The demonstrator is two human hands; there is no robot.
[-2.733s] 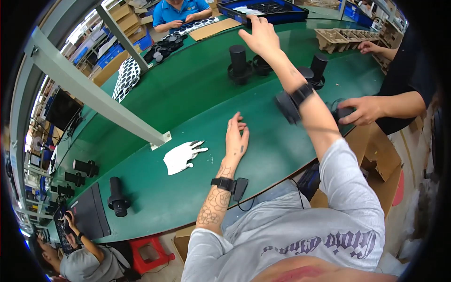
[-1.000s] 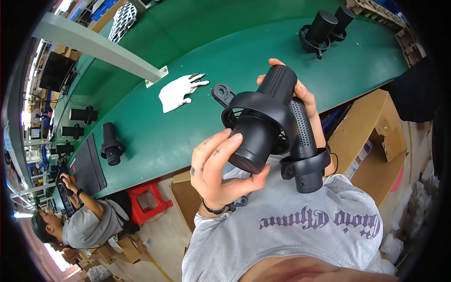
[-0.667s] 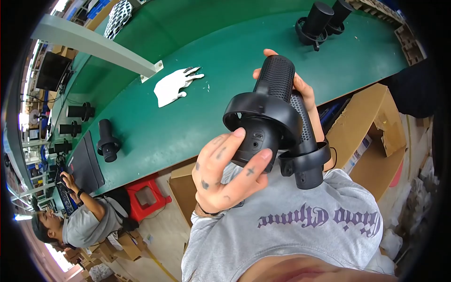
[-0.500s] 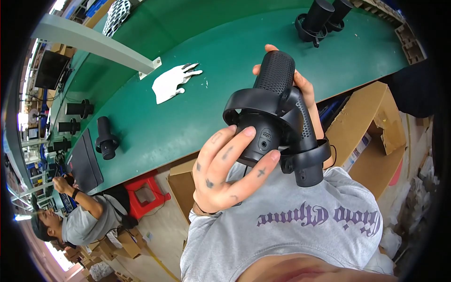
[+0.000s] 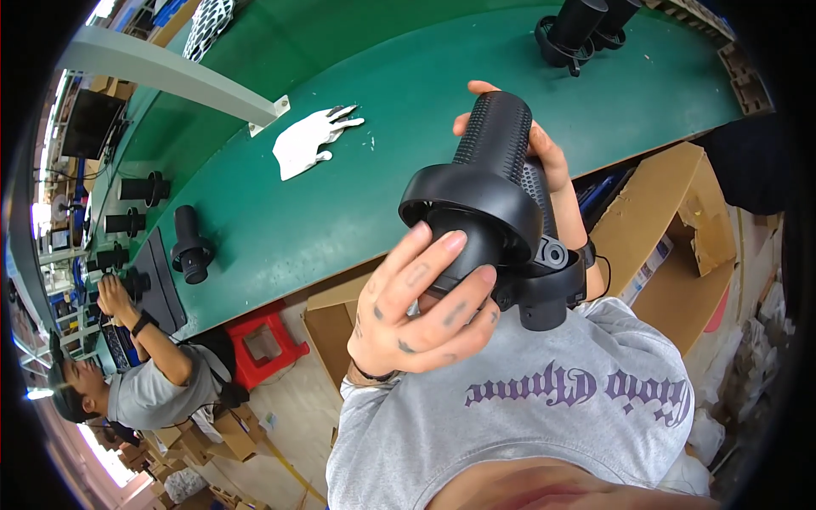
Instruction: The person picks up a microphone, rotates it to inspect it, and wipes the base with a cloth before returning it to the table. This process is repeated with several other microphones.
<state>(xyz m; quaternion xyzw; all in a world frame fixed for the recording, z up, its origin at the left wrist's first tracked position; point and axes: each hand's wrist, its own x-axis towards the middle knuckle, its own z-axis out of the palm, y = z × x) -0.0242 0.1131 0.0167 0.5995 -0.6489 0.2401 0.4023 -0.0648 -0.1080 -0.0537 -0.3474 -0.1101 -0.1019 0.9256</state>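
Note:
Two black microphones with ring-shaped mounts are held up in front of my chest. The front microphone (image 5: 493, 132) is tilted, its perforated grille upward and its smooth lower body downward. My left hand (image 5: 421, 310) has its fingers curled round that lower body, below the ring. From behind, my right hand (image 5: 551, 157) grips the grille end; fingertips show on its left and more of the hand on its right. The second microphone (image 5: 544, 310) sits behind the first, mostly hidden, with its ring and lower end showing. How my right hand holds it is hidden.
On the green table (image 5: 382, 187) lie a white glove (image 5: 306, 143) and a black microphone (image 5: 190, 245) near a dark mat (image 5: 157, 289). More microphones (image 5: 574, 34) stand at the far right. An open cardboard box (image 5: 654, 221) is beside me. A co-worker (image 5: 161, 382) sits left, near a red stool (image 5: 265, 338).
The front microphone has turned, so its port and button panel has left view. My left fingers have shifted round its lower body. The second microphone is now more hidden. The co-worker's hands have risen.

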